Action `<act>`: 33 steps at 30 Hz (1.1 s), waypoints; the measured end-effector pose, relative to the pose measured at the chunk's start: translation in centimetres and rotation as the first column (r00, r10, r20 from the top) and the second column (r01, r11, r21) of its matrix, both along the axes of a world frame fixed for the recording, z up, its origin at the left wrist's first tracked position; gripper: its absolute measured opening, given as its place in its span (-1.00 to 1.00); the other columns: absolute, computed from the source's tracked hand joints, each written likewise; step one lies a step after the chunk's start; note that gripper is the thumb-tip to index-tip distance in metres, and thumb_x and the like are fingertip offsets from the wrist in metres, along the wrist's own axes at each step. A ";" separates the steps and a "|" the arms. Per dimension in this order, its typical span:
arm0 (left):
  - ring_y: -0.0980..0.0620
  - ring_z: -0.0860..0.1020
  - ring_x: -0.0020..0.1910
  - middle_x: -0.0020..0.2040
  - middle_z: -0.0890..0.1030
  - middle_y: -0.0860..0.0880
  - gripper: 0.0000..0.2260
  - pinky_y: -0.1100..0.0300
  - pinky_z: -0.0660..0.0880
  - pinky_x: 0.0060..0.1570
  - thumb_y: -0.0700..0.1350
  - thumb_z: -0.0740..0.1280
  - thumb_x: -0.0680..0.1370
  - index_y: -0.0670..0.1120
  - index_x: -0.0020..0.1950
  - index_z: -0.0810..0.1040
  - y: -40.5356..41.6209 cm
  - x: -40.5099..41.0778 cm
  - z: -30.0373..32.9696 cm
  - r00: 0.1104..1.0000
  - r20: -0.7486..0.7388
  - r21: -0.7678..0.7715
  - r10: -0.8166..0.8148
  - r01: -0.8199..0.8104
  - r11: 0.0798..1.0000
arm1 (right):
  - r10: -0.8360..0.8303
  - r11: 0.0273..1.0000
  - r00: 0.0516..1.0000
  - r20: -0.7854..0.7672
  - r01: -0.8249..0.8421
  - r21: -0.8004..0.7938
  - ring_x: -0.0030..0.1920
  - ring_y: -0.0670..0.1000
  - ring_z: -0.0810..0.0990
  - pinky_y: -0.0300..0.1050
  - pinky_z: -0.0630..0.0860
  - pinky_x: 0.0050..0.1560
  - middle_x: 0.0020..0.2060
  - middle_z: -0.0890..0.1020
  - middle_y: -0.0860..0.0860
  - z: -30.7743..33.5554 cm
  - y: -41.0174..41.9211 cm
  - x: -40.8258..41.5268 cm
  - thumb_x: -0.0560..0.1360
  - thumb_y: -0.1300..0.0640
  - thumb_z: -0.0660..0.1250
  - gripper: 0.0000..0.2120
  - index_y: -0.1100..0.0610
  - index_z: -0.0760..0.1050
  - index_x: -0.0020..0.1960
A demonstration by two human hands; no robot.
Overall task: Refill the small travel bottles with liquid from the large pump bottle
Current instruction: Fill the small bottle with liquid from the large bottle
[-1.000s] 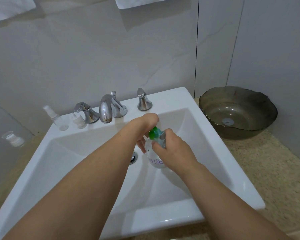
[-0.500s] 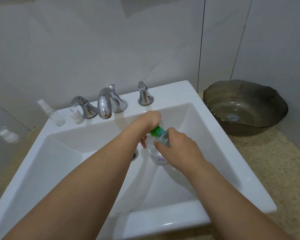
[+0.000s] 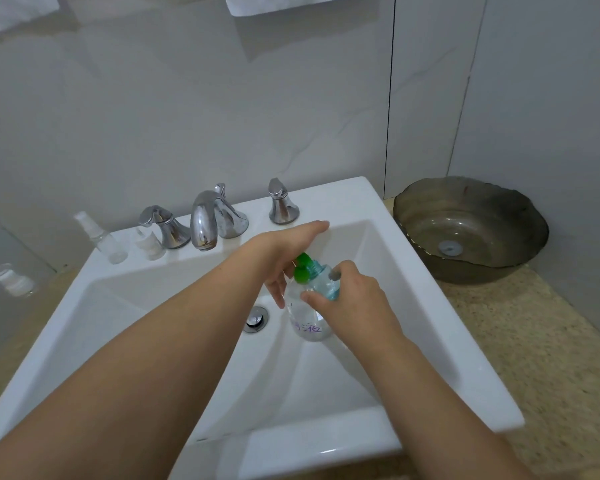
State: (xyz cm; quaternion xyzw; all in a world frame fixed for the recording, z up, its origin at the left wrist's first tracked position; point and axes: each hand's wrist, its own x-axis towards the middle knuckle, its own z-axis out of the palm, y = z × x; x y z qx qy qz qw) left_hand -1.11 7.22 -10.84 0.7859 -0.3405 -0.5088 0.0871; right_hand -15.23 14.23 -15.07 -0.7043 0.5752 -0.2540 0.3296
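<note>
The large pump bottle (image 3: 307, 323) is clear, with purple writing, a teal collar and a green pump head (image 3: 303, 271). It stands in the white sink (image 3: 413, 306) near the drain. My right hand (image 3: 354, 299) grips it round the collar and shoulder. My left hand (image 3: 281, 251) lies over the pump head with straight fingers, some pointing down beside the bottle. On the sink's back rim at the left stand a small clear spray bottle (image 3: 101, 239) and a small travel bottle (image 3: 149, 242). A small clear jar (image 3: 13, 280) sits on the counter further left.
Chrome faucet (image 3: 205, 223) with two handles stands on the back rim. The drain plug (image 3: 256, 318) is left of the bottle. A dark glass bowl (image 3: 471, 230) sits on the speckled counter at the right. Towels hang at the top edge.
My left hand's fingers have straightened and spread off the pump head, so more of the green top shows. My right hand keeps its grip on the bottle.
</note>
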 end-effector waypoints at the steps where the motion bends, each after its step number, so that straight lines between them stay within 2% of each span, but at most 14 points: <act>1: -0.47 0.54 0.19 0.27 0.56 -0.27 -0.09 -0.38 0.60 -0.09 0.52 0.20 0.40 -0.22 0.40 0.44 0.0 0.0 -0.1 1.000 0.017 -0.002 0.000 0.000 1.000 | -0.002 1.000 1.000 0.012 0.003 -0.005 0.05 0.04 0.56 -0.05 0.53 0.05 0.00 0.53 -0.01 0.0 0.0 0.0 0.44 -0.19 0.41 -0.51 0.06 0.40 0.23; 4: -0.44 0.57 0.16 0.21 0.59 -0.26 -0.19 -0.34 0.62 -0.09 0.45 0.14 0.50 -0.22 0.38 0.48 0.1 0.1 -0.6 0.998 0.060 -0.013 0.016 -0.015 1.000 | -0.003 1.000 0.999 0.038 0.003 -0.017 0.11 0.05 0.53 -0.04 0.51 0.11 0.11 0.55 0.02 0.0 0.3 -0.2 0.48 -0.12 0.38 -0.53 0.06 0.43 0.29; 7: -0.42 0.59 0.13 0.14 0.61 -0.25 -0.30 -0.30 0.62 -0.04 0.35 0.10 0.58 -0.24 0.33 0.50 0.1 -0.1 -0.7 0.997 0.076 -0.026 0.028 -0.026 0.999 | 0.032 0.999 0.999 0.025 -0.032 -0.017 0.08 0.09 0.54 0.02 0.52 0.11 0.08 0.56 0.06 0.0 0.5 -0.2 0.51 -0.03 0.32 -0.60 0.10 0.44 0.28; 10: -0.40 0.61 0.09 0.12 0.62 -0.24 -0.42 -0.26 0.64 -0.08 0.23 0.10 0.62 -0.25 0.27 0.51 0.2 -0.4 -0.8 0.993 0.111 -0.055 0.035 -0.029 0.998 | 0.063 0.998 0.998 -0.021 -0.064 -0.017 0.07 0.10 0.55 0.01 0.52 0.08 0.06 0.57 0.07 0.0 0.5 -0.2 0.52 -0.08 0.30 -0.62 0.11 0.45 0.25; 14: -0.36 0.65 -0.03 0.09 0.61 -0.27 -0.64 -0.27 0.65 -0.10 -0.04 0.04 0.64 -0.27 0.11 0.50 0.4 -1.0 -1.4 0.986 0.154 -0.121 0.063 -0.044 0.992 | 0.087 0.996 0.988 -0.131 -0.091 -0.026 -0.06 0.10 0.57 -0.03 0.52 -0.08 -0.08 0.56 0.04 0.0 0.4 -0.2 0.52 -0.14 0.29 -0.65 0.12 0.47 0.10; 17: -0.37 0.65 -0.03 0.08 0.62 -0.33 -0.65 -0.28 0.64 -0.08 -0.14 0.00 0.63 -0.30 0.12 0.51 0.5 -1.3 -1.7 0.981 0.162 -0.140 0.110 -0.088 0.986 | 0.099 0.994 0.980 -0.173 -0.105 -0.024 -0.05 0.12 0.57 -0.03 0.51 -0.09 -0.06 0.56 0.06 0.0 0.4 0.0 0.52 -0.14 0.28 -0.65 0.13 0.46 0.09; 21: -0.33 0.65 -0.08 0.03 0.62 -0.32 -0.64 -0.29 0.65 -0.09 -0.14 -0.01 0.62 -0.31 0.10 0.51 0.5 -1.2 -1.9 0.979 0.164 -0.146 0.123 -0.099 0.984 | 0.102 0.993 0.975 -0.195 -0.113 -0.043 -0.07 0.11 0.57 -0.05 0.50 -0.11 -0.06 0.57 0.06 0.2 0.4 0.1 0.51 -0.13 0.29 -0.63 0.13 0.47 0.13; 25: -0.31 0.65 -0.12 -0.01 0.61 -0.30 -0.67 -0.23 0.66 -0.14 -0.13 0.00 0.63 -0.29 0.04 0.49 0.6 -1.0 -2.0 0.979 0.165 -0.176 0.118 -0.088 0.980 | 0.100 0.992 0.971 -0.217 -0.114 -0.053 -0.12 0.11 0.55 -0.09 0.43 -0.19 -0.15 0.52 0.03 0.4 0.3 0.1 0.48 -0.13 0.31 -0.66 0.12 0.47 0.07; 30: -0.32 0.66 -0.13 -0.01 0.63 -0.30 -0.64 -0.16 0.65 -0.24 -0.11 0.00 0.64 -0.30 0.07 0.51 0.5 -0.7 -2.2 0.980 0.180 -0.182 0.080 -0.047 0.982 | 0.100 0.991 0.970 -0.223 -0.118 -0.067 -0.13 0.11 0.56 -0.07 0.48 -0.17 -0.18 0.51 0.02 0.7 0.4 0.2 0.46 -0.14 0.30 -0.66 0.11 0.48 0.05; 33: -0.32 0.65 -0.12 0.02 0.63 -0.26 -0.59 -0.12 0.65 -0.29 -0.02 0.00 0.64 -0.27 0.11 0.53 0.4 -0.6 -1.9 0.984 0.173 -0.152 0.042 -0.015 0.988 | 0.089 0.991 0.971 -0.220 -0.109 -0.080 -0.14 0.09 0.57 -0.07 0.48 -0.17 -0.20 0.50 0.00 0.7 0.3 0.1 0.47 -0.16 0.29 -0.65 0.11 0.47 0.05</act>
